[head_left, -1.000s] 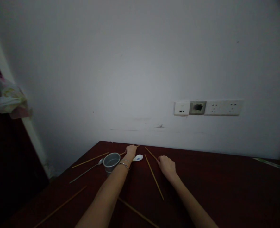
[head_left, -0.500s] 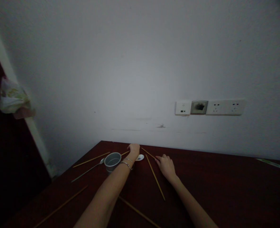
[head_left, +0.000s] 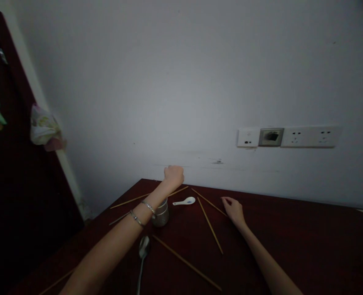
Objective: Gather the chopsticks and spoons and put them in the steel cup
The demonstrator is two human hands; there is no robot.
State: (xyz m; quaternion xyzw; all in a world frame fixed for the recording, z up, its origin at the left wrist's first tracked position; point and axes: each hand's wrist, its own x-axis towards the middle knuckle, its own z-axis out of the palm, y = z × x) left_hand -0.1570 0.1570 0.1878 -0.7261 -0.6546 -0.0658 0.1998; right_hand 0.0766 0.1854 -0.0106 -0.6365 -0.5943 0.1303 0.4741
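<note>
My left hand (head_left: 174,176) is closed in a fist above the far table edge; its fingers face away, so anything inside is hidden. Below it, one chopstick (head_left: 178,191) lies partly behind my left forearm. A grey metal cup (head_left: 160,215) stands upright, partly covered by that arm. Beside the cup rests a white spoon with a blue mark (head_left: 189,200). My right hand (head_left: 234,211) is near the table with thumb and fingers drawn together and nothing visible in them. Next to it lies a slanting chopstick (head_left: 208,201), and another chopstick (head_left: 210,226) is further left.
Nearer me lie a metal spoon (head_left: 144,246) and a long chopstick (head_left: 186,262). More chopsticks (head_left: 128,201) and a thin metal handle (head_left: 119,218) show left of my arm. The wall (head_left: 181,102) with a socket strip (head_left: 302,136) borders the table's back.
My left hand has risen off the tabletop, uncovering the white spoon and chopstick. My right hand has come away from the slanting chopstick. The view has shifted left, and the near metal spoon now shows.
</note>
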